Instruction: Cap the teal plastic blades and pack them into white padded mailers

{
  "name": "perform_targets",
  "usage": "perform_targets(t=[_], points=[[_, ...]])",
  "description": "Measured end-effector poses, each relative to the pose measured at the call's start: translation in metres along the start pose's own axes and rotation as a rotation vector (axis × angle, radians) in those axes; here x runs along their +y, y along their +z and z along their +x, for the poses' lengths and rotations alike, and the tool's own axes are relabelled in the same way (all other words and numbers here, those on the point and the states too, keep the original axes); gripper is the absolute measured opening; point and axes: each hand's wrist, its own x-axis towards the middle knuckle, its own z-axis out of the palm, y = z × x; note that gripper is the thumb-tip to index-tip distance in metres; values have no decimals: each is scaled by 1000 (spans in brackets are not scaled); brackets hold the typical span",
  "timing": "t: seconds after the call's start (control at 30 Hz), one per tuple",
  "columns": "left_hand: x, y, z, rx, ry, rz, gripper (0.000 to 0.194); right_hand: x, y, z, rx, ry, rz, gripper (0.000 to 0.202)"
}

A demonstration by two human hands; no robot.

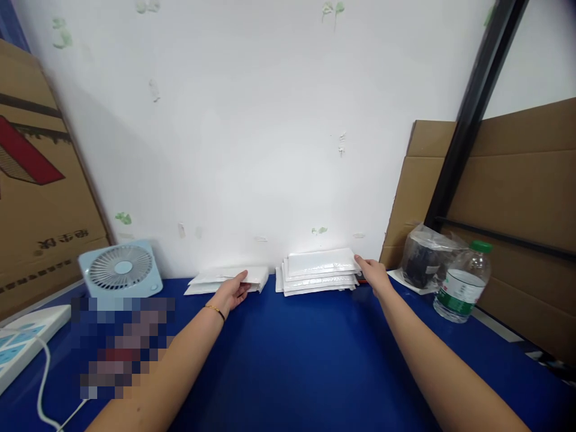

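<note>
Two low piles of flat white packets lie on the blue tabletop against the wall. My left hand (231, 292) is at the front right of the left pile (216, 276), thumb over the top packet and fingers curled at its front edge. The packets there are slightly spread and uneven. At the right end of the taller right pile (317, 273), my right hand (372, 275) pinches the edge of the upper packets; some of its fingers are hidden. The packets look glossy, like plastic-wrapped or padded mailers, but their contents do not show.
On the left are a light blue fan (121, 270), a white power strip (31, 342) with a cable, and a pixelated patch. A water bottle (463, 285) with a green cap and a plastic-wrapped dark object (420, 261) stand right. Cardboard (517, 198) leans beside a black post (472, 102).
</note>
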Motion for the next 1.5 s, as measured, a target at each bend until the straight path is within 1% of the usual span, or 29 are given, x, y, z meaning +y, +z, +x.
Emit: perform_targets(t=[0.03,0.1,0.17,0.2,0.23,0.27,0.3,0.33,0.37,0.4,0.43,0.47,0.5,0.53,0.57,0.6,0.63,0.7,0.77,0.8,0.83,0.87,0.97,1.03,1.07,1.2,1.37,1.43,1.5], points=[[0,-4,4,-20,-29,56,25,3,1,3,-42,8,-26,48],[-1,-11,4,-52,-60,149,34,2,2,6,-68,10,-60,40],[-3,-17,-5,-101,-71,257,39,-7,1,5,-40,-40,-87,34],[-5,-17,-13,-155,-73,335,41,-14,0,4,-15,-93,-85,31],[-7,-16,-24,-242,-78,430,42,-23,-1,1,-2,-157,-61,28],[-10,-12,-36,-366,-80,541,43,-33,-2,-2,-5,-225,-6,25],[-14,-5,-50,-521,-84,592,44,-44,-3,-8,-46,-276,89,22],[-19,4,-65,-674,-106,583,42,-57,-5,-15,-130,-297,222,20],[-25,15,-79,-814,-132,524,40,-69,-7,-25,-205,-284,382,19],[-31,27,-93,-930,-157,448,41,-80,-9,-36,-259,-264,545,18],[-37,40,-104,-1016,-156,349,43,-90,-12,-49,-298,-237,696,18],[-43,52,-114,-1068,-134,229,48,-99,-15,-62,-321,-200,833,19],[-48,64,-121,-1118,-110,98,55,-105,-18,-75,-340,-158,959,21],[-52,74,-126,-1134,-71,-54,61,-108,-22,-89,-374,-114,1064,23],[-53,83,-129,-1104,-6,-212,62,-108,-26,-101,-422,-65,1145,25],[-53,90,-131,-1044,61,-362,60,-106,-30,-113,-465,-13,1202,28],[-50,95,-132,-957,126,-496,57,-102,-33,-123,-500,35,1236,31],[-40,101,-132,-754,223,-688,49,-89,-36,-138,-540,111,1253,41],[-25,104,-132,-600,277,-787,45,-76,-35,-148,-561,165,1246,56],[-18,105,-133,-552,299,-810,44,-71,-33,-151,-576,190,1254,62],[-12,107,-135,-515,316,-818,45,-66,-30,-153,-599,227,1282,62],[-7,109,-138,-483,329,-816,46,-62,-27,-154,-628,284,1332,57],[2,118,-149,-416,375,-765,51,-55,-14,-155,-697,539,1529,33],[2,124,-158,-414,435,-698,53,-52,-7,-154,-713,687,1604,32],[1,126,-163,-422,469,-661,53,-51,-4,-153,-714,730,1618,32],[-3,131,-177,-443,565,-554,53,-47,3,-151,-671,827,1623,34],[0,131,-183,-394,617,-546,41,-42,13,-154,-644,969,1521,24],[3,130,-182,-375,623,-544,38,-41,16,-156,-596,1038,1456,18],[4,127,-178,-338,644,-554,37,-40,19,-157,-517,1051,1390,14]])
